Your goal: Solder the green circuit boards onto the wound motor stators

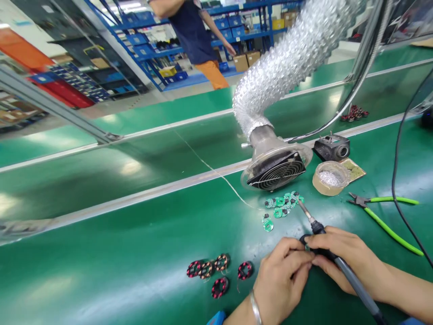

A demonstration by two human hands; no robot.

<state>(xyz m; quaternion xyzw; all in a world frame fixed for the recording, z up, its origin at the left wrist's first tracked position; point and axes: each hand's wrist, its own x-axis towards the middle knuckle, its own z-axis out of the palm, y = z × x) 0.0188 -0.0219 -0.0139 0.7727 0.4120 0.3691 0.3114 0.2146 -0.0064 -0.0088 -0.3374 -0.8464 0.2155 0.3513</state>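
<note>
My right hand is closed around a soldering iron, its metal tip pointing up and left toward a cluster of small green circuit boards. Beside it my left hand, with a silver bangle at the wrist, has its fingers pinched together. The fingertips of both hands meet at a small dark part, mostly covered by fingers, so its kind cannot be made out. Left of my left hand lie several wound ring coils, among them a red-and-black one and a copper-and-black one.
A fume extractor hood on a silver flexible duct hangs over the green bench. Behind the iron are a tape roll with shiny bits inside and a black holder. Green-handled cutters and a black cable lie right. A person stands beyond.
</note>
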